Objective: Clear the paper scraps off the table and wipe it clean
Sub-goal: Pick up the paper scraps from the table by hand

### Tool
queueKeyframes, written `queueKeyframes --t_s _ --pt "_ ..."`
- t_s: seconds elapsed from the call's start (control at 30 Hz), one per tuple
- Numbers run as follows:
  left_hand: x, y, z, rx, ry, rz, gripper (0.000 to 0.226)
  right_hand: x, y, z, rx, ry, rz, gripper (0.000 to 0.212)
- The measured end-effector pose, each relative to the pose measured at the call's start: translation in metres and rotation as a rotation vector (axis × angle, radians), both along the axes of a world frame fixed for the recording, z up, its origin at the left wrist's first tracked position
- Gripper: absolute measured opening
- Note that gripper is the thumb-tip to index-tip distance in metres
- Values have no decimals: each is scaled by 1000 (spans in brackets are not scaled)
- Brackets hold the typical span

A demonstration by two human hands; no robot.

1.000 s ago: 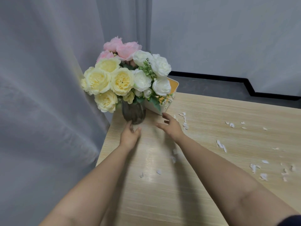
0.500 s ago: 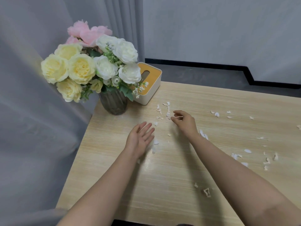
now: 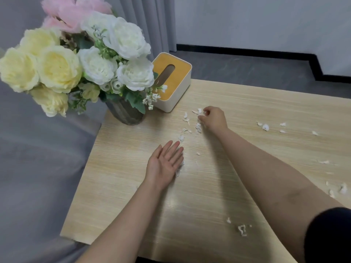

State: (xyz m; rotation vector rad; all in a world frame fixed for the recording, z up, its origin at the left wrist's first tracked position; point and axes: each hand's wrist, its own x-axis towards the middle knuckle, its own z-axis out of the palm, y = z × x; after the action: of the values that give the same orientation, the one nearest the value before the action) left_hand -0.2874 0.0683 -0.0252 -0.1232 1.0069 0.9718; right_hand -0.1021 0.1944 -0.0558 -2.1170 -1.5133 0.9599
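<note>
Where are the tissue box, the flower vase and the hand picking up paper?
tissue box (image 3: 171, 73): head view, on its orange lid.
flower vase (image 3: 126, 114): head view, on its ribbed side.
right hand (image 3: 214, 119): head view, on its back.

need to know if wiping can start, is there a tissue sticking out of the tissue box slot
No, the slot in the tissue box lid shows only a dark opening, with no tissue poking out of it.
</note>
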Motion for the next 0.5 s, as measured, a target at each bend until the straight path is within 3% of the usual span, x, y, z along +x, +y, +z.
queueKeyframes --t_s 0.5 --pt "3 -8 -5 -54 -27 -27 43 -11 23 -14 86 -265 166 16"
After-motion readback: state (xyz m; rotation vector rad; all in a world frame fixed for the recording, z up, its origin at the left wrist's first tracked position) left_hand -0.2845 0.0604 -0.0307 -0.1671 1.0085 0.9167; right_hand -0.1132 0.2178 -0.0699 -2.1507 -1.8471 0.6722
